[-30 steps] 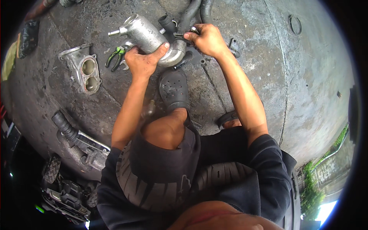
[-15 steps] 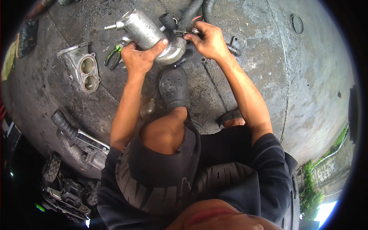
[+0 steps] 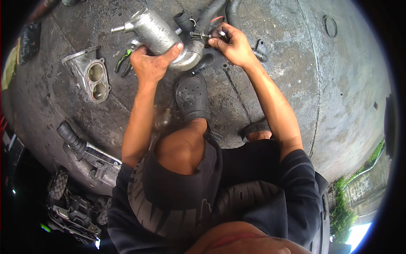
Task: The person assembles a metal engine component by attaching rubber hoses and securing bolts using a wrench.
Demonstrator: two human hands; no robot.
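Observation:
My left hand is closed round a silver cast-metal pipe housing, its thumb lying along the top. The housing has a side spout and bends into an elbow. Where the elbow meets a dark rubber hose sits a hose clamp with a bolt. Beside that bolt my right hand pinches a small shiny metal tool, mostly hidden by the fingers; its exact kind is unclear. Green-handled pliers lie on the ground left of my left hand, partly covered by it.
A metal flange part with two round openings lies at left. Farther down are a ribbed black hose and a dark toy-like vehicle. A thin ring lies at far right. My clog stands just below the elbow.
The housing and my left hand have shifted slightly left. My right hand has moved a little right of the clamp bolt, with the metal tool turned in its fingers.

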